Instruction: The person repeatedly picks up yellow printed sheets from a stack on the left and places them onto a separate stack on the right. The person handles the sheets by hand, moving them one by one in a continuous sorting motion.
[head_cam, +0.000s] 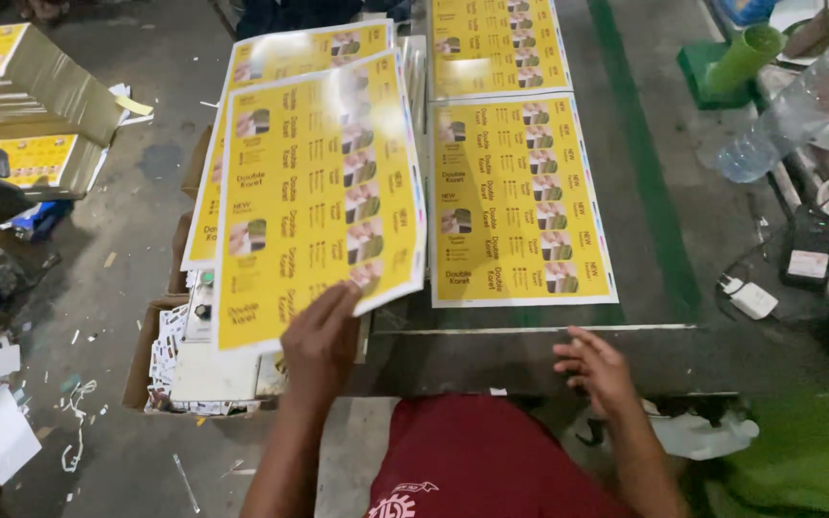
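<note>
left hand: fingers together, pinching the bottom edge of a glossy yellow printed label sheet, which is lifted and tilted over the left stack.
right hand: fingers spread, holding nothing, resting on the dark worktable edge.
sheet location: held above a stack of matching yellow sheets, just left of the flat sheet.
flat sheet: a second yellow printed sheet lies flat on the table; another one sits beyond it.
risk: one-edge grip, so the sheet could likely sag, crease or slip; glare hides part of its print.
boxes: open brown cardboard carton with white cards below the stack; yellow-faced folded cartons far left.
right clutter: green roll, clear plastic bottle, white charger.
</note>
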